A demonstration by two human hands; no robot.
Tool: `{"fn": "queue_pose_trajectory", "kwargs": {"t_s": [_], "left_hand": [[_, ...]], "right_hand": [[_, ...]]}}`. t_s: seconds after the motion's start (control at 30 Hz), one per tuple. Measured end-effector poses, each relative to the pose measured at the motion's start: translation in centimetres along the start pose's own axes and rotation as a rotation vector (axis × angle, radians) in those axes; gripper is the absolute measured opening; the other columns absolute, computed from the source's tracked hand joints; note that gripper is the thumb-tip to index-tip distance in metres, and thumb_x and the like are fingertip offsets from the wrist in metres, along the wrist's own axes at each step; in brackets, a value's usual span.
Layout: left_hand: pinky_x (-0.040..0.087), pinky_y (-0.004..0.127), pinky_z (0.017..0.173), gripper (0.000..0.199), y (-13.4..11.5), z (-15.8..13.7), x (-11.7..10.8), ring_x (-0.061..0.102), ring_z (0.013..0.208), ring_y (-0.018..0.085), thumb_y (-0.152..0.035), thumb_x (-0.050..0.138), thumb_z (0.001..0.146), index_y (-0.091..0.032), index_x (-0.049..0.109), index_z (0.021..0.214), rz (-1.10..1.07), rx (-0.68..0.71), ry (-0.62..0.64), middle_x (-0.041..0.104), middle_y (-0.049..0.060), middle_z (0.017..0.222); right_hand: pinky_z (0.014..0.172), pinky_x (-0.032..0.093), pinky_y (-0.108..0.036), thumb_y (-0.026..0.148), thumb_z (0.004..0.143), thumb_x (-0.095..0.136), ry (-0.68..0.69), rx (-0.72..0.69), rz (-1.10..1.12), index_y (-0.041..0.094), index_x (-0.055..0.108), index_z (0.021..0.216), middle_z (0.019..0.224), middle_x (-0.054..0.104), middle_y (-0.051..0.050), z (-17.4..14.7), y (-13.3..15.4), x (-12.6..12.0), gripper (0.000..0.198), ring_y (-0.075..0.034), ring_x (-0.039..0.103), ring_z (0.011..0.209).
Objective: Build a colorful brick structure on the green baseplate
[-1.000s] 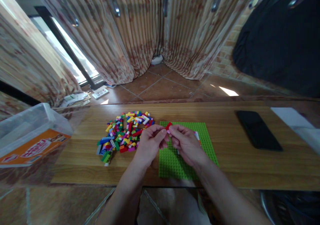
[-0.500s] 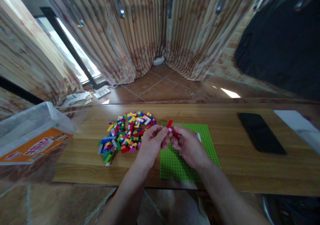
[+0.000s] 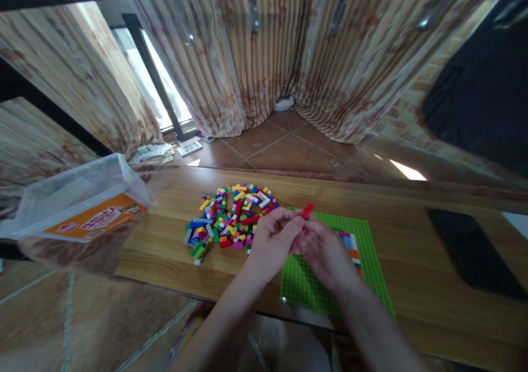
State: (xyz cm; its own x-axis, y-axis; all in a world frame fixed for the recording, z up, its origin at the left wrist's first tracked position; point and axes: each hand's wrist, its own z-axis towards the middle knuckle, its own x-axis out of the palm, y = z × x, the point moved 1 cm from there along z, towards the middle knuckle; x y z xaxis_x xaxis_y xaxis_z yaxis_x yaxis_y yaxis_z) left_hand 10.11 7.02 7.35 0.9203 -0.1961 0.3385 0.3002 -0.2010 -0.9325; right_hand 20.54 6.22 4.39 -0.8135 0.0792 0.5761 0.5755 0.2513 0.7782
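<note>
A red toy brick [image 3: 307, 211] sticks up from between the fingertips of both hands, above the green baseplate [image 3: 375, 267]. My left hand [image 3: 272, 237] pinches it from the left, thumb on top. My right hand [image 3: 324, 248] is closed against it from the other side, and its fingertips are partly hidden behind the left ones. Anything smaller between the fingers cannot be made out. On the baseplate, partly covered by my right hand and forearm, lies a patch of fitted bricks [image 3: 351, 246] in white, orange, purple and other colours.
Left of the baseplate spreads a loose pile of mixed bricks [image 3: 231, 218] on the wooden table [image 3: 165, 240]. A clear plastic box [image 3: 82, 190] with an orange label stands at the left end. A black phone-like slab [image 3: 474, 251] lies to the right, with white paper [image 3: 517, 223] beyond.
The head view has swung, so the scene sits farther right and tilted. My hands have drawn closer together around the red brick. The pink piece seen earlier at the left fingertips is no longer visible.
</note>
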Motion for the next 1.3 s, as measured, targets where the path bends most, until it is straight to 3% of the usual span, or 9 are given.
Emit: {"fn": "queue_pose_trajectory", "kwargs": {"t_s": [0.1, 0.23, 0.47, 0.6, 0.73, 0.9, 1.0, 1.13, 1.3], "left_hand": [[0.039, 0.021, 0.045, 0.025, -0.7, -1.0, 0.2, 0.049, 0.044, 0.008, -0.041, 0.067, 0.079, -0.018, 0.058, 0.073, 0.016, -0.063, 0.225, 0.06, -0.001, 0.057], [0.046, 0.022, 0.049, 0.028, -1.0, -2.1, -0.2, 0.057, 0.049, 0.01, -0.043, 0.068, 0.08, -0.018, 0.057, 0.079, -0.003, -0.18, 0.561, 0.065, 0.002, 0.067], [0.047, 0.023, 0.052, 0.027, -2.0, -2.7, -2.0, 0.06, 0.053, 0.012, -0.045, 0.069, 0.081, -0.019, 0.062, 0.087, -0.035, -0.227, 0.732, 0.063, 0.001, 0.065], [0.047, 0.023, 0.05, 0.024, -2.5, -2.9, -2.4, 0.059, 0.051, 0.012, -0.041, 0.068, 0.081, -0.018, 0.067, 0.085, -0.053, -0.174, 0.687, 0.066, 0.003, 0.065], [0.042, 0.02, 0.044, 0.026, -2.3, -2.3, -2.8, 0.058, 0.048, 0.011, -0.043, 0.07, 0.077, -0.017, 0.065, 0.077, -0.044, -0.159, 0.461, 0.065, 0.002, 0.063], [0.038, 0.018, 0.045, 0.033, -1.5, -0.8, -3.9, 0.052, 0.045, 0.008, -0.043, 0.059, 0.084, -0.016, 0.058, 0.066, 0.023, -0.105, 0.085, 0.059, -0.001, 0.056], [0.038, 0.02, 0.046, 0.035, -1.0, -0.1, -4.2, 0.05, 0.043, 0.008, -0.042, 0.055, 0.087, -0.017, 0.055, 0.061, 0.13, -0.067, -0.065, 0.058, -0.001, 0.053], [0.037, 0.021, 0.046, 0.038, -0.4, 0.2, -3.3, 0.049, 0.043, 0.009, -0.044, 0.056, 0.085, -0.018, 0.056, 0.058, 0.212, -0.051, -0.035, 0.057, -0.001, 0.051], [0.036, 0.021, 0.045, 0.034, 0.4, 0.5, -1.4, 0.048, 0.042, 0.009, -0.044, 0.054, 0.085, -0.018, 0.056, 0.063, 0.249, -0.07, 0.019, 0.058, -0.002, 0.052]], "right_hand": [[0.077, 0.055, -0.038, 0.047, 0.077, 0.065, 0.001, -0.052, -0.068, 0.028, 0.069, 0.099, 0.1, 0.072, -0.005, 0.8, -1.2, -0.2, 0.029, -0.023, 0.067, 0.092], [0.104, 0.044, -0.043, 0.07, 0.075, 0.06, 0.05, -0.078, -0.168, 0.032, 0.069, 0.109, 0.131, 0.063, -0.005, 3.4, -2.7, -0.2, 0.051, -0.025, 0.055, 0.125], [0.115, 0.026, -0.049, 0.092, 0.063, 0.043, 0.099, 0.035, -0.181, 0.034, 0.069, 0.11, 0.148, 0.049, -0.002, 6.3, -3.9, 1.6, 0.079, -0.023, 0.03, 0.145], [0.113, 0.03, -0.049, 0.089, 0.063, 0.05, 0.127, 0.031, -0.15, 0.034, 0.071, 0.107, 0.143, 0.055, -0.003, 6.0, -3.8, 2.0, 0.074, -0.025, 0.035, 0.143], [0.108, 0.039, -0.041, 0.071, 0.077, 0.058, 0.099, -0.037, -0.099, 0.034, 0.071, 0.106, 0.13, 0.065, -0.003, 4.6, -2.5, 1.9, 0.049, -0.022, 0.049, 0.132], [0.087, 0.052, -0.04, 0.043, 0.085, 0.063, -0.069, -0.327, -0.214, 0.034, 0.072, 0.102, 0.109, 0.072, -0.002, 2.1, 0.6, 0.8, 0.021, -0.02, 0.067, 0.091], [0.086, 0.051, -0.039, 0.035, 0.087, 0.064, -0.086, -0.523, -0.509, 0.033, 0.073, 0.104, 0.106, 0.072, -0.002, 0.8, 2.1, -0.1, 0.019, -0.019, 0.065, 0.089], [0.088, 0.049, -0.038, 0.029, 0.087, 0.065, 0.033, -0.649, -1.004, 0.034, 0.073, 0.105, 0.108, 0.072, -0.002, -0.5, 2.8, -1.2, 0.02, -0.021, 0.065, 0.098], [0.084, 0.051, -0.037, 0.033, 0.091, 0.059, 0.026, -0.678, -1.244, 0.031, 0.073, 0.101, 0.1, 0.074, -0.002, -1.3, 3.8, -3.8, 0.017, -0.021, 0.068, 0.092]]}}
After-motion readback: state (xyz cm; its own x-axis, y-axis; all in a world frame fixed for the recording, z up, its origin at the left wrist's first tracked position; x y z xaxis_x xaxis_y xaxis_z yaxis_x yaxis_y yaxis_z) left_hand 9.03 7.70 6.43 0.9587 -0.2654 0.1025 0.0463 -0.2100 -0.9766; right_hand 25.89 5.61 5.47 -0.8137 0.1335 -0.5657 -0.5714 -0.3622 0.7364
